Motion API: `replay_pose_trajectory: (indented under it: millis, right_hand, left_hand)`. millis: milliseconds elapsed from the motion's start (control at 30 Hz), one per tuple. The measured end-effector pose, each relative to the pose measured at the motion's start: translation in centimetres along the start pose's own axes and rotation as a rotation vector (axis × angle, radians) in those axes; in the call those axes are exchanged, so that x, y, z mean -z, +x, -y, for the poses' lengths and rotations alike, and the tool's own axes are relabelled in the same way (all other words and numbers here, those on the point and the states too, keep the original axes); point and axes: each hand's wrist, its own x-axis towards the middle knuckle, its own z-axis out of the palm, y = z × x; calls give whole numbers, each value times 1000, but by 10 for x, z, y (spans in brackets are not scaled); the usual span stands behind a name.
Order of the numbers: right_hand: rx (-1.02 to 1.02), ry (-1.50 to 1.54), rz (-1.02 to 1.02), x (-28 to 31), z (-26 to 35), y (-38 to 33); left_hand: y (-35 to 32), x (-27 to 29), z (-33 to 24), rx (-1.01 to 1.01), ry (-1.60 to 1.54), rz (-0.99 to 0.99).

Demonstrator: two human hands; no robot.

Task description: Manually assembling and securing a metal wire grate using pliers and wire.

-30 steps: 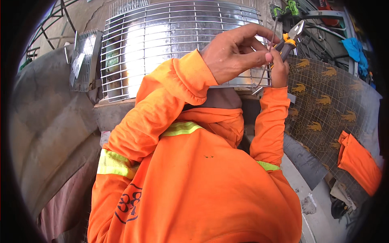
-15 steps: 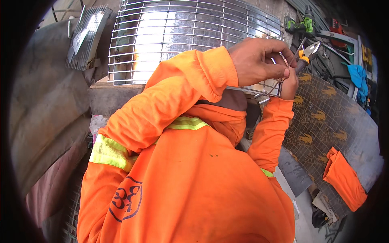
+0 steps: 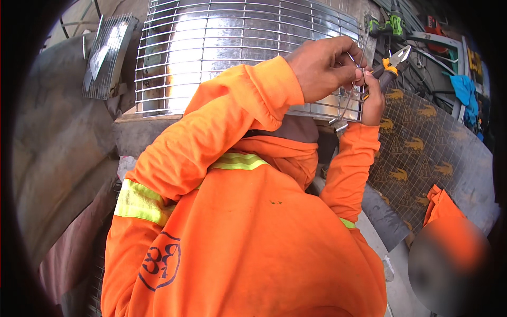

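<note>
My left hand (image 3: 326, 68) is closed in a pinch on a thin metal wire (image 3: 349, 98) at the right end of a wire mesh panel (image 3: 222, 50). My right hand (image 3: 374, 103) is raised beside it, with thumb and fingertip meeting the left fingertips at the wire. Pliers (image 3: 390, 66) with black and yellow handles are tucked in the right hand, jaws pointing up and away to the right. Part of their handles is hidden behind the fingers. Both sleeves are orange.
Shiny sheet metal (image 3: 195, 63) lies under the mesh. A smaller mesh piece (image 3: 108, 55) is at far left. A green drill (image 3: 388, 25) and blue cloth (image 3: 465, 90) are at far right. Dark patterned board (image 3: 417, 132) and orange cloth (image 3: 439, 206) are nearer on the right.
My right fingertips have come up to meet the left ones at the wire. The pliers in my right hand have tilted further to the right. The view has shifted slightly.
</note>
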Motion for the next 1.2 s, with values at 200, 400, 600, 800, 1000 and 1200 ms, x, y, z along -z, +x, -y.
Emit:
replay_pose_trajectory:
  millis: [200,400,600,800,1000,1200]
  right_hand:
    - [-4,11,17,1,-2,1]
    - [108,-92,-28,0,14,-11]
    - [313,-745,38,56,77,-52]
    - [763,-1469,160,77,125,-97]
    - [619,-1608,323,78,135,-117]
    - [757,-1648,438,73,132,-113]
  left_hand:
    - [-2,-4,-11,63,0,-18]
    - [0,-4,-7,48,30,11]
    - [-1,-2,-11,79,-12,46]
    - [-2,-5,-15,83,16,82]
    - [0,-9,-11,73,96,71]
    - [-2,-6,-9,63,25,65]
